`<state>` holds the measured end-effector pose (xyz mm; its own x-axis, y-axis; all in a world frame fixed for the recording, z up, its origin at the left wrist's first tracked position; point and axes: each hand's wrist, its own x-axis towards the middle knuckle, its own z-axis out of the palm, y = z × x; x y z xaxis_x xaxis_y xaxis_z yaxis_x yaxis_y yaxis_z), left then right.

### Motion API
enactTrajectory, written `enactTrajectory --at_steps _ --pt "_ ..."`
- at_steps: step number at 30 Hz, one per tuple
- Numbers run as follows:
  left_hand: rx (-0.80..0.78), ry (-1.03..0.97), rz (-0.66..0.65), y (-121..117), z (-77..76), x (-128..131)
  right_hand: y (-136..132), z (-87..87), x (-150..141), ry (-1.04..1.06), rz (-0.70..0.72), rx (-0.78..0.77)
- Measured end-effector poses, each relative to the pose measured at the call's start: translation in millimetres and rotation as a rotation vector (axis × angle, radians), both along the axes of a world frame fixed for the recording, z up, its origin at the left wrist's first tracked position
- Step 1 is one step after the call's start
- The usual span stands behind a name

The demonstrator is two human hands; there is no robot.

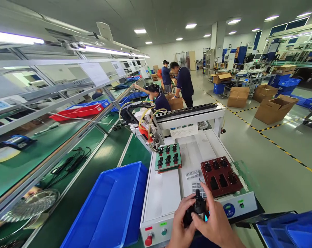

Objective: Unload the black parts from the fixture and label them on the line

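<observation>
In front of the machine's near edge, a black plastic part (199,205) with a narrow upright stem is held between my two hands. My left hand (182,220) wraps its fingers round the left side, where more black material shows; whether that is a second piece I cannot tell. The thumb of my right hand (213,220) presses on the part's front, while its index finger points up beside it. Just beyond my right hand lies a dark red fixture plate (221,178) with several black pieces in its slots. Farther back, a green fixture plate (168,166) carries several upright black parts.
A white gantry machine (189,120) spans the bench, its tool head (153,132) over the green plate. Label sheets (192,175) lie between the plates. A blue bin (111,203) stands left, a red stop button (148,239) at the front. Co-workers (183,82) are beyond.
</observation>
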<state>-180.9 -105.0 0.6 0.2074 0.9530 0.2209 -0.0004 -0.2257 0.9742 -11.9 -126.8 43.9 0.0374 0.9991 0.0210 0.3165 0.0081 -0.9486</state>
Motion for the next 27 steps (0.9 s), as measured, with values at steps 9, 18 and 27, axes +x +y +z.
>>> enactTrajectory --at_steps 9,18,27 --pt "-0.661 -0.515 -0.318 3 -15.0 -29 42 -108.0 136 -0.314 -0.627 0.116" --pt "-0.642 -0.538 -0.421 5 -6.8 -25 49 -75.5 161 -0.011 -0.673 0.204" --pt "-0.633 -0.364 -0.418 6 -17.0 27 32 -5.0 52 0.797 -0.261 -0.081"
